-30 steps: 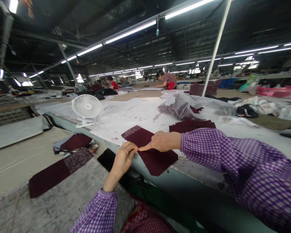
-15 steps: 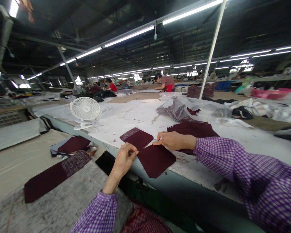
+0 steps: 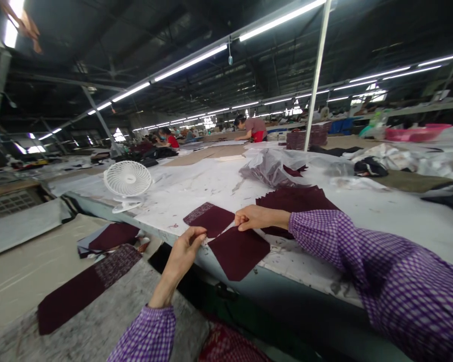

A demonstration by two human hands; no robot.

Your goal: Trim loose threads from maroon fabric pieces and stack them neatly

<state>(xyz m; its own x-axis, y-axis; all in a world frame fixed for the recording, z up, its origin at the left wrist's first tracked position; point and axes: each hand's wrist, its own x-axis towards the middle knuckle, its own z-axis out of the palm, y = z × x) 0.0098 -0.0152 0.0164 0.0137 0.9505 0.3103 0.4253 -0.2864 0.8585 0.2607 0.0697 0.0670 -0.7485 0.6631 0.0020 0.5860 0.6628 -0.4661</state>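
Head view: two maroon pieces are laid near the front edge of the worktop (image 3: 166,201). The patterned piece (image 3: 209,218), speckled at its far left end, is placed beyond the plain piece (image 3: 239,252), their adjoining edges close together.

Left hand (image 3: 183,250): thumb and index fingertips drawn together, just beside the left corner of the plain piece and the near edge of the patterned piece. Whether cloth is gripped between them cannot be told.

Right hand (image 3: 253,217): fingers bent, thumb lowered at the plain piece's upper corner, the patterned piece just to the left. Whether that corner is pinched cannot be told.

A fanned maroon stack (image 3: 298,198) is partly covered by the right forearm. Clear plastic (image 3: 268,168) is bunched behind it; a white fan (image 3: 128,180) is stood near the worktop's edge, to the left. A long maroon piece (image 3: 71,291) is laid on a mottled grey surface (image 3: 136,306), lower left.
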